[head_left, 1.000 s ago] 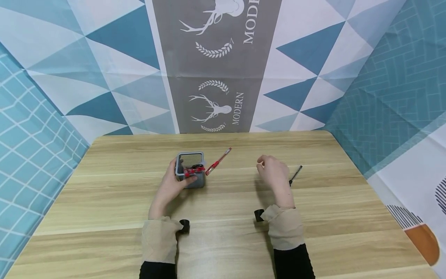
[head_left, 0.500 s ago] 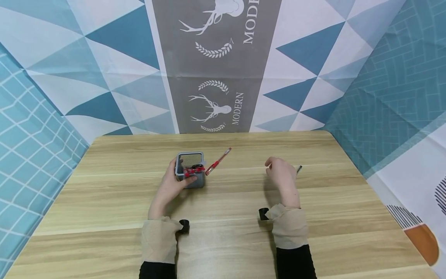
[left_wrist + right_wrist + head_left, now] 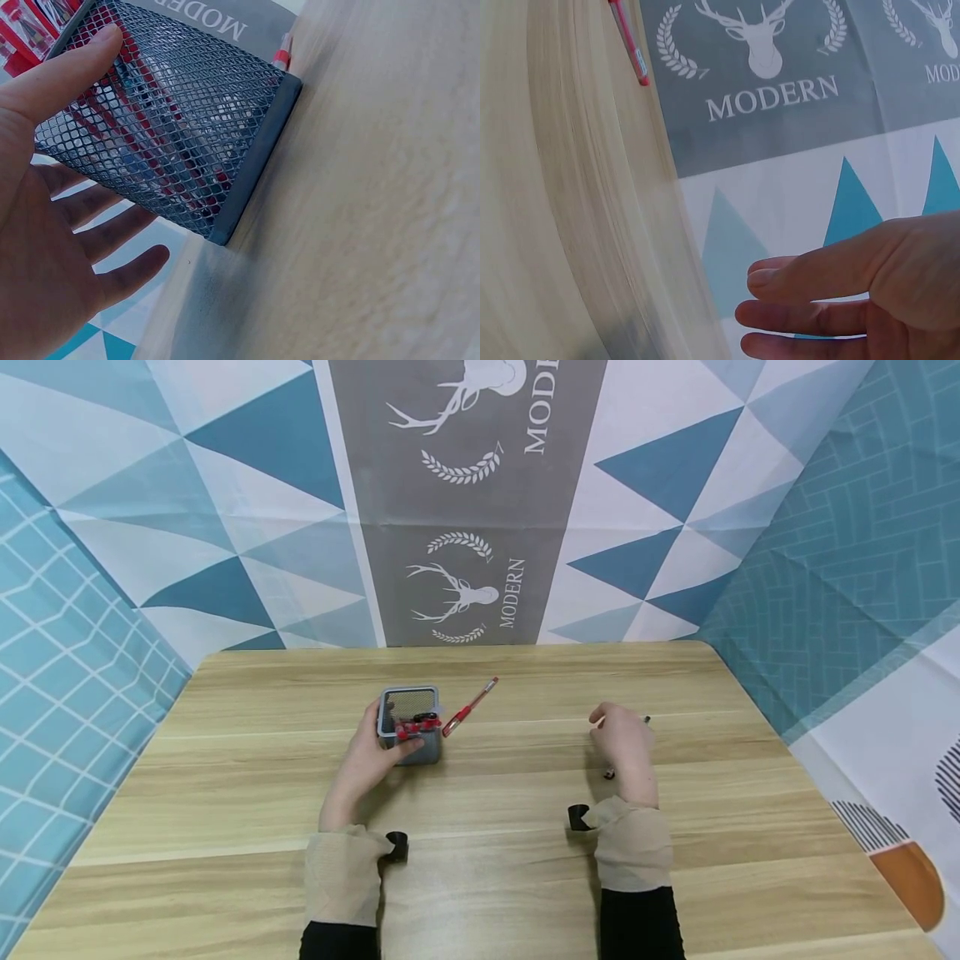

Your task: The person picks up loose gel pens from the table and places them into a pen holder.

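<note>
My left hand grips a dark mesh pen holder, thumb on one side and fingers round another. Red pens lean inside it, their ends gathered near the thumb. Just right of the holder, a red pen lies slanted on the table. My right hand hovers above a dark pen, which is mostly hidden beneath it with only its two ends showing. In the right wrist view, the right hand's fingers are loosely extended and hold nothing.
The wooden table reaches back to a patterned cloth wall. Blue cloths hang along the left and right sides. A small black camera sits at the right wrist.
My right hand has shifted to the right, passing over the dark pen, and now covers most of it. The left hand and the pen holder have stayed in place.
</note>
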The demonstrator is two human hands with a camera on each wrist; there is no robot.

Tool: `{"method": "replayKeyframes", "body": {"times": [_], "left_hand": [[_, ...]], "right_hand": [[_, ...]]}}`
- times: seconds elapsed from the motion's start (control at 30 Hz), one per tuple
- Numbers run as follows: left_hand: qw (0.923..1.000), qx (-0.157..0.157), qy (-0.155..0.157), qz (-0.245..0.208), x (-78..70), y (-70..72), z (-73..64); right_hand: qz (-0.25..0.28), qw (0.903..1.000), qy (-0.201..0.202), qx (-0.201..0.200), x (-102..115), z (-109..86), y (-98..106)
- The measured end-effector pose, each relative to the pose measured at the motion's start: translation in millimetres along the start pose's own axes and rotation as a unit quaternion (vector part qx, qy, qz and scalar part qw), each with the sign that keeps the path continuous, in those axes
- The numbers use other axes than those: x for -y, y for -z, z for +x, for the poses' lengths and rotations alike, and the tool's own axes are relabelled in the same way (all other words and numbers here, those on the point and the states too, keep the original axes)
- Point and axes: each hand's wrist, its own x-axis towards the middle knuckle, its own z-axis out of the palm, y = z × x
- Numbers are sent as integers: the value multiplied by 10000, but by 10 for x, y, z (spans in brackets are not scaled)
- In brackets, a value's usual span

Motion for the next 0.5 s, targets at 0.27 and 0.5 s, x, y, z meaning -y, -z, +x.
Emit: {"method": "replayKeyframes", "body": {"times": [0.27,0.5], "left_hand": [[10000,2,-17,-13,-7,5,0],[10000,-5,-25,-19,-15,7,-2]], "right_hand": [[25,9991,-168,385,-37,-19,31],[51,9962,-356,794,-94,-31,42]]}}
